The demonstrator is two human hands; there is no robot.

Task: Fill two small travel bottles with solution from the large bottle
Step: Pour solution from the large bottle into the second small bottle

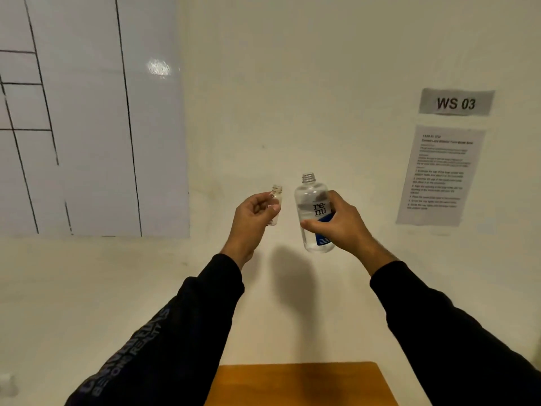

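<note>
My left hand [252, 221] holds a small clear travel bottle [275, 200] upright in the air, its cap off and its mouth open. My right hand [336, 222] grips the large clear bottle [311, 206] with the blue and white "renu" label, also uncapped and upright. The two bottles hang side by side a short gap apart, above the white counter. A small whitish bottle-like object [7, 383] shows at the bottom left edge, too cut off to tell what it is.
An orange mat [298, 382] lies on the white counter [87, 288] at the near edge. On the wall behind are a whiteboard [87, 112] at the left, and a "WS 03" sign [456, 102] above an instruction sheet [440, 174] at the right.
</note>
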